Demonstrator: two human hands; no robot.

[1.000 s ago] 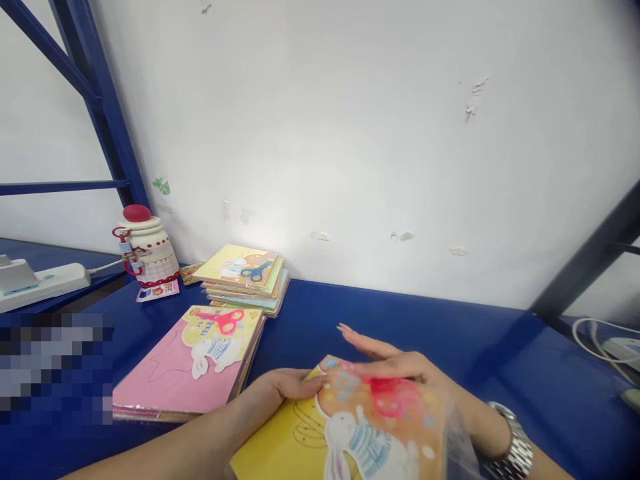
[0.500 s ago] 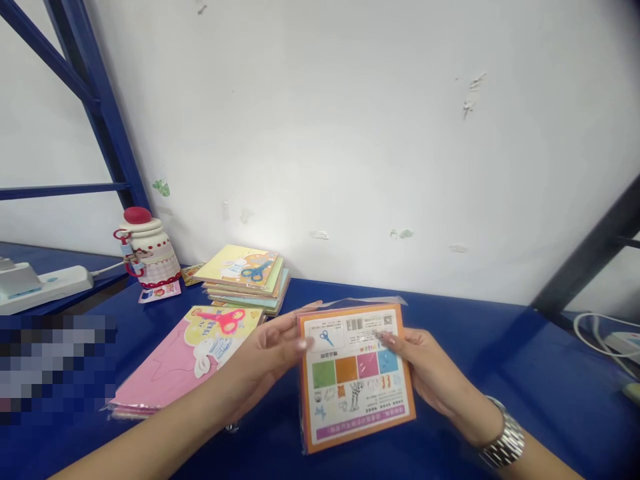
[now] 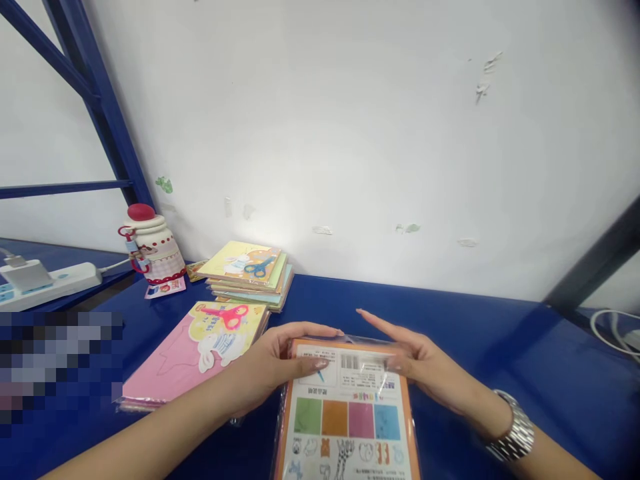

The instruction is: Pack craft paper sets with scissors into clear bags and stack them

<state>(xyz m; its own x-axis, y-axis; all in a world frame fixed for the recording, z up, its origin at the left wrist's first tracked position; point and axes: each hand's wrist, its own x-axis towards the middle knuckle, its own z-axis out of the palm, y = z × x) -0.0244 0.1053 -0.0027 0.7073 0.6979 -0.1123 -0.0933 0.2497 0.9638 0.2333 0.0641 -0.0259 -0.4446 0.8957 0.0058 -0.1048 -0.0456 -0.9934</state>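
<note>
Between my hands is a plastic-wrapped paper-craft pack (image 3: pixel 350 417) with an orange border, colour squares and animal drawings; its print is upside down and its lower part runs out of view. My left hand (image 3: pixel 287 357) grips the upper left edge, thumb on the face and fingers behind. At the upper right edge, my right hand (image 3: pixel 425 363) pinches the pack with its thumb on the face; the index finger is raised off it. A pink pack (image 3: pixel 170 363) with a rabbit and red scissors lies left of my left hand, on top of others.
A stack of similar packs (image 3: pixel 245 273), the top one with blue scissors, sits near the wall. Farther left stand a cream bottle (image 3: pixel 159 247) with a red top and a white power strip (image 3: pixel 75 280). Blue frame posts (image 3: pixel 100 113) rise at the left. The tabletop (image 3: pixel 480 327) is blue.
The pack has come down and toward me, its lower edge now out of view. My left hand has closed over its upper left edge; my right index finger has lifted.
</note>
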